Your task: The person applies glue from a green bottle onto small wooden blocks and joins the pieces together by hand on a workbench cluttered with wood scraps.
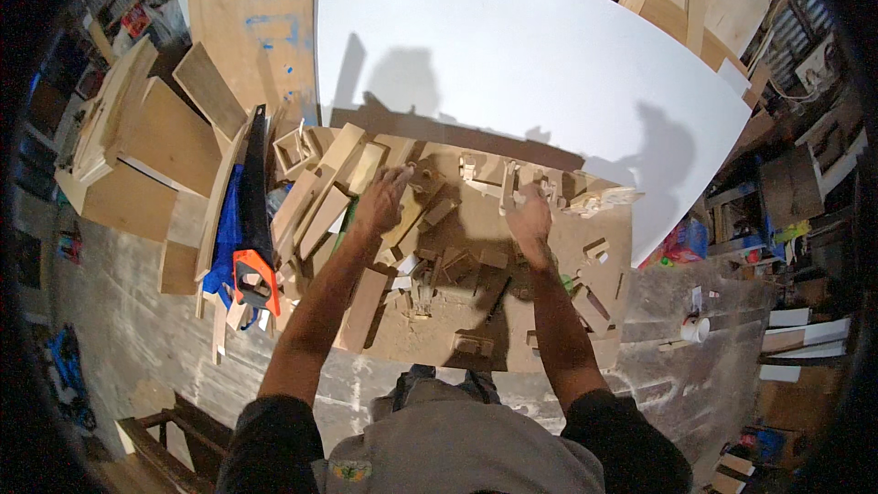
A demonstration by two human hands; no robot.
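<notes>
My left hand [384, 198] reaches over the pile of wood at the far left of the worktable [572, 238]. Its fingers are stretched out and apart, close to a pale wooden block [368, 168], with nothing seen in them. At the far right of the table, my right hand [529, 214] has its fingers bent together at a small upright wooden piece [508, 185]; shadow partly hides the grip. Beside it, small joined wooden pieces [551, 188] stand near a bundle of thin wood slivers [604, 201]. Several offcuts [460, 265] lie between my forearms.
A handsaw [253, 220] with an orange handle leans at the table's left, over blue plastic sheeting [225, 233]. Beyond the table stands a large white panel [512, 64]. Wooden boards [142, 142] are stacked at left. A white cup-like container [695, 329] sits on the floor at right.
</notes>
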